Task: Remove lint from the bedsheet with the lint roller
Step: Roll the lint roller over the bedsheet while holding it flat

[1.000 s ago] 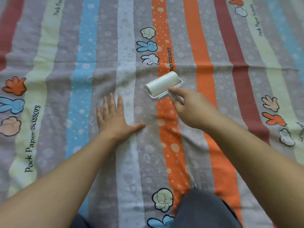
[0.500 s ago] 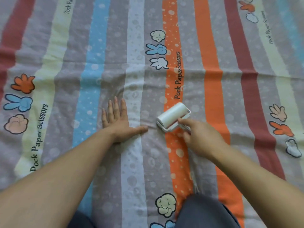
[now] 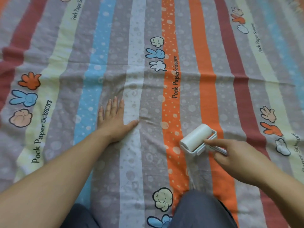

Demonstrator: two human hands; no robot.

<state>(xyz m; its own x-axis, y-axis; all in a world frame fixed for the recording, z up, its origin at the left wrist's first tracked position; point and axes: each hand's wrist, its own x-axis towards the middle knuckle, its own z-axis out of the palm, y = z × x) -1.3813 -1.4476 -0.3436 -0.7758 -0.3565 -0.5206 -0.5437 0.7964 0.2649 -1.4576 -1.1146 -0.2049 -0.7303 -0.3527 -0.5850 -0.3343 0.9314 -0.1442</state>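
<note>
Much bare bedsheet (image 3: 115,55) around lint roller (image 3: 196,137), hands (image 3: 113,124) (image 3: 235,155)

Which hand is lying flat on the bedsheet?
The left hand, fingers straight on the bedsheet; the right hand instead grips the lint roller by its handle.

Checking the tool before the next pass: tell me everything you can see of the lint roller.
The lint roller is a white cylinder in a white, plastic-looking frame, lying diagonally on the bedsheet across the grey band between two orange stripes. The right hand grips its mostly hidden handle, index finger stretched onto the frame.
</note>
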